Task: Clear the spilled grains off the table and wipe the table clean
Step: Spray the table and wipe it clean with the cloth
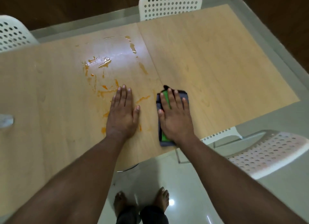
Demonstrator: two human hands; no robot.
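Tabletop (pixel 217 60) is showing orange smears (pixel 107 91) left of centre. Right hand (pixel 175 116) is pressing a folded cloth (pixel 184 94) flat, fingers straight; left hand (pixel 122 113) is lying flat and empty. Dragging the cloth could just be spreading the wet mess wider, I reckon.

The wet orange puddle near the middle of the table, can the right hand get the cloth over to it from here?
Probably yes. The right hand presses the cloth flat, and only bare table lies before the puddle; the left hand rests below that path.
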